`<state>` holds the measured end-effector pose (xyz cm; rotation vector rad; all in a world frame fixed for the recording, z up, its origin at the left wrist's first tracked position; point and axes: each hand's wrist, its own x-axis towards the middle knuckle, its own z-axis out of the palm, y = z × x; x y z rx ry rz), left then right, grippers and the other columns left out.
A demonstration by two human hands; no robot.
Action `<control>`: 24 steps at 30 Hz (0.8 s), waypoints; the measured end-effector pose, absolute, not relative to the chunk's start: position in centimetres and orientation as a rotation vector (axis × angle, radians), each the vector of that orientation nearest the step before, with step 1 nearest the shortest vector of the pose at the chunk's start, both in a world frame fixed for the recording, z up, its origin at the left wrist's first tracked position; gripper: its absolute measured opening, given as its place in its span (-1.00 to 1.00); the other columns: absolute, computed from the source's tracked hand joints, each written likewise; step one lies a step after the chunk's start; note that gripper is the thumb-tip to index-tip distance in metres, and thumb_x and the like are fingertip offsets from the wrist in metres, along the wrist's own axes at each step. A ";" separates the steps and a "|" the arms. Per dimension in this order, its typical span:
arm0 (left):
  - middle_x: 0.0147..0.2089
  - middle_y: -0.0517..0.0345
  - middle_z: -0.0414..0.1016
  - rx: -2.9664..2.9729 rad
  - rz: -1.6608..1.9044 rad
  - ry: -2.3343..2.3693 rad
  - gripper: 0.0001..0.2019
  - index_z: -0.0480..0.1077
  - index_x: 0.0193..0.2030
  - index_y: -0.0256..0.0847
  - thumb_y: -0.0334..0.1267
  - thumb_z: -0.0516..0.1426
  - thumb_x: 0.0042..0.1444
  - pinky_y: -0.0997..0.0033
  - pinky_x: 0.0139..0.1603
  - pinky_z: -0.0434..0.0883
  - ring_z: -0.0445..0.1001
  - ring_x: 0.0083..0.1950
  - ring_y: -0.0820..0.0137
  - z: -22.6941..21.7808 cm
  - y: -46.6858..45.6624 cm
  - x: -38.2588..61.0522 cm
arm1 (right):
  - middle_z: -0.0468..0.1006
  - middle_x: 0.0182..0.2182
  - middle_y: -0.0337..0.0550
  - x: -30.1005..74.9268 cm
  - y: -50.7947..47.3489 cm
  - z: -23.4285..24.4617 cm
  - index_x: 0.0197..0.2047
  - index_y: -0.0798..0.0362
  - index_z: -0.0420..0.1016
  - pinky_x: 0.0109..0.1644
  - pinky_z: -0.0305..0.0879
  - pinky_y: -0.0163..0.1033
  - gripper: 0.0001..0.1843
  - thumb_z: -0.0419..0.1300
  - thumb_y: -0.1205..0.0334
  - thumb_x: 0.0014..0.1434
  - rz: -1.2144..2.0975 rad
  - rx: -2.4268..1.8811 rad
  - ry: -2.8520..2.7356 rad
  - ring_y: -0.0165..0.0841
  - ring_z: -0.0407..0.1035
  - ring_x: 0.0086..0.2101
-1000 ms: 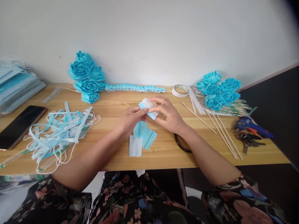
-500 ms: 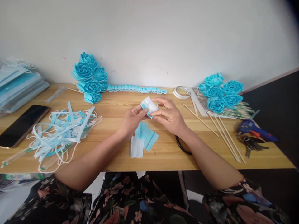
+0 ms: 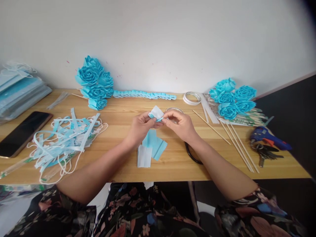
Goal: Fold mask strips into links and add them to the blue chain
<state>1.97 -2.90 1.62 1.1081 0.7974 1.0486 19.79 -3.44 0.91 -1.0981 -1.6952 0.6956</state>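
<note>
My left hand (image 3: 140,126) and my right hand (image 3: 179,125) meet over the middle of the wooden table (image 3: 172,161). Both pinch a small folded piece of blue-and-white mask fabric (image 3: 156,113), held just above the tabletop. Below the hands lie more cut fabric pieces (image 3: 151,147), blue and white, flat on the wood. A roll of clear tape (image 3: 174,109) shows just behind my right hand's fingers.
A heap of cut mask strips and ear loops (image 3: 64,138) lies left, beside a dark phone (image 3: 22,131) and stacked masks (image 3: 19,92). Blue fabric roses (image 3: 95,82) and a folded strip (image 3: 144,94) sit at the back. Right: roses on sticks (image 3: 232,98), tape ring (image 3: 192,97), skewers (image 3: 237,144), glue gun (image 3: 268,135), keys (image 3: 266,154).
The fabric piece has been folded smaller between my fingers and lowered a little. My right hand's fingers have closed into a pinch at its edge, uncovering the clear tape roll behind.
</note>
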 end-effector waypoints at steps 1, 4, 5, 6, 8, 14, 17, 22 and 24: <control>-0.33 0.10 0.62 1.129 1.047 0.806 -0.85 0.50 -0.25 -0.28 -0.27 0.28 0.07 0.35 -0.15 0.52 0.61 -0.30 0.37 1.6 -2.9 2.0 | 0.60 -0.32 -0.21 19.8 -3.5 0.9 -0.33 -0.01 0.51 -0.15 0.40 -0.20 -0.97 0.28 0.25 0.12 0.699 -1.104 -1.688 -0.35 0.47 -0.28; -0.33 0.11 0.62 1.197 1.044 0.819 -0.82 0.48 -0.22 -0.29 -0.22 0.26 0.09 0.36 -0.17 0.53 0.62 -0.30 0.37 1.5 -2.9 2.0 | 0.56 -0.37 -0.24 19.7 -3.5 0.9 -0.32 0.00 0.49 -0.21 0.36 -0.24 -0.95 0.28 0.25 0.11 0.702 -1.134 -1.646 -0.39 0.42 -0.34; -0.32 0.11 0.62 1.215 1.044 0.821 -0.81 0.48 -0.22 -0.29 -0.21 0.25 0.10 0.37 -0.18 0.53 0.61 -0.30 0.37 1.5 -2.9 2.0 | 0.54 -0.39 -0.25 19.7 -3.5 0.9 -0.30 0.01 0.49 -0.23 0.35 -0.26 -0.94 0.28 0.26 0.11 0.709 -1.142 -1.627 -0.41 0.40 -0.36; -0.32 0.10 0.62 1.231 1.042 0.823 -0.80 0.48 -0.21 -0.29 -0.19 0.24 0.11 0.37 -0.19 0.54 0.61 -0.31 0.38 1.5 -2.9 2.0 | 0.52 -0.40 -0.26 19.7 -3.6 0.9 -0.28 0.01 0.48 -0.25 0.34 -0.27 -0.92 0.28 0.26 0.11 0.722 -1.145 -1.610 -0.42 0.39 -0.38; -0.31 0.09 0.62 1.255 1.039 0.833 -0.77 0.48 -0.20 -0.28 -0.15 0.23 0.12 0.37 -0.20 0.54 0.60 -0.32 0.39 1.5 -2.9 2.0 | 0.51 -0.41 -0.28 19.6 -3.6 1.0 -0.21 0.01 0.48 -0.26 0.34 -0.28 -0.85 0.27 0.27 0.10 0.751 -1.141 -1.583 -0.43 0.38 -0.39; -0.34 0.12 0.60 1.274 1.052 0.863 -0.77 0.48 -0.22 -0.28 -0.19 0.29 0.03 0.40 -0.24 0.52 0.56 -0.34 0.42 1.4 -2.7 2.0 | 0.48 -0.41 -0.29 19.6 -3.5 1.0 -0.04 0.00 0.47 -0.23 0.34 -0.28 -0.70 0.26 0.25 0.13 0.803 -1.124 -1.570 -0.43 0.39 -0.37; -0.37 0.13 0.59 1.254 1.056 0.893 -0.79 0.47 -0.18 -0.29 -0.26 0.26 0.05 0.39 -0.24 0.52 0.57 -0.34 0.41 1.3 -2.6 2.0 | 0.49 -0.39 -0.27 19.9 -3.5 0.9 0.00 -0.01 0.48 -0.22 0.35 -0.28 -0.69 0.24 0.19 0.17 0.868 -1.103 -1.592 -0.42 0.40 -0.35; -0.39 0.17 0.57 1.303 1.031 0.885 -0.77 0.46 -0.12 -0.30 -0.35 0.23 0.06 0.44 -0.26 0.51 0.56 -0.37 0.44 1.3 -2.8 2.0 | 0.55 -0.30 -0.22 20.1 -3.5 0.6 0.07 -0.04 0.47 -0.19 0.39 -0.26 -0.62 0.23 0.07 0.19 1.021 -1.080 -1.601 -0.37 0.45 -0.29; -0.42 0.21 0.55 1.330 1.028 0.886 -0.74 0.46 -0.08 -0.29 -0.37 0.23 0.05 0.47 -0.29 0.49 0.54 -0.40 0.47 1.3 -2.8 2.1 | 0.57 -0.26 -0.20 20.1 -3.5 0.6 0.09 -0.03 0.45 -0.18 0.40 -0.25 -0.58 0.26 0.10 0.16 1.034 -1.090 -1.610 -0.35 0.47 -0.27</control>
